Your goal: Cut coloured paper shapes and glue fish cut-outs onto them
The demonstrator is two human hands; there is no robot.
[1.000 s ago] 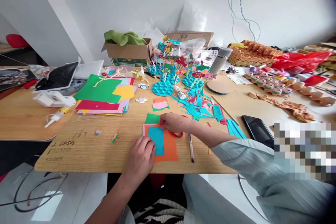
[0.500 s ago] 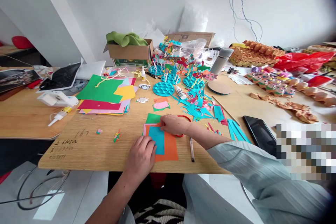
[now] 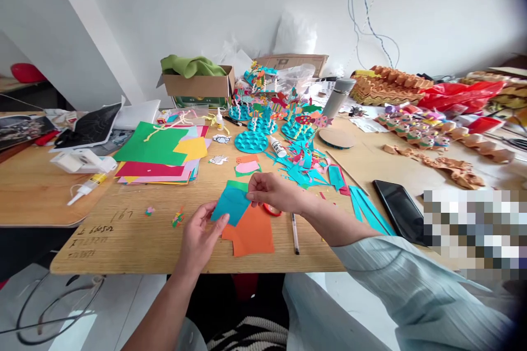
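Note:
A rectangle of blue paper (image 3: 231,205) is held up, tilted, between my two hands. My left hand (image 3: 201,233) pinches its lower left side, thumb on top and fingers underneath. At its upper right corner, my right hand (image 3: 269,193) grips it between thumb and fingertips. An orange sheet (image 3: 257,236) with a notched left side lies on the table below, and a strip of green paper (image 3: 237,185) shows behind the blue piece. Red-handled scissors (image 3: 272,210) are partly hidden under my right wrist. A pen (image 3: 295,235) lies to the right of the orange sheet.
Stacked coloured paper (image 3: 150,145) lies at the left. Blue paper scraps (image 3: 307,167) and a white glue bottle (image 3: 278,147) are beyond my right hand. Blue bumpy discs with paper fish (image 3: 251,141) stand farther back. A black phone (image 3: 399,211) lies at the right.
The blue paper has been lifted off the orange sheet. My left hand, flat before, now pinches its edge with the thumb on top. The view has shifted slightly.

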